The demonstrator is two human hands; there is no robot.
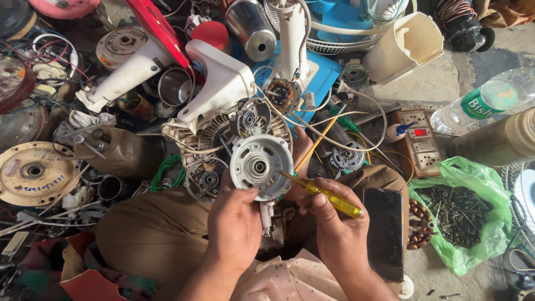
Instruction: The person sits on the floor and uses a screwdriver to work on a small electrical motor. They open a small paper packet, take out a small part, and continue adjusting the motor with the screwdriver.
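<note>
Cluttered floor point(446, 83); left hand point(237, 223) grips motor cover point(261, 166); right hand point(334, 223) screwdriver point(329, 199).

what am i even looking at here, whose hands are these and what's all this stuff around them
This is one picture from a camera worn on a person's head, looking down at their own two bare hands and lap. There is no machine doing the work.

The left hand holds a round grey metal motor cover with a shaft below it. The right hand holds a yellow-handled screwdriver, its tip touching the cover's edge.

Around them lie fan parts: a white fan stand, a round metal disc, loose wires. On the right are a black phone, a green bag of screws, a power strip and a plastic bottle.
</note>
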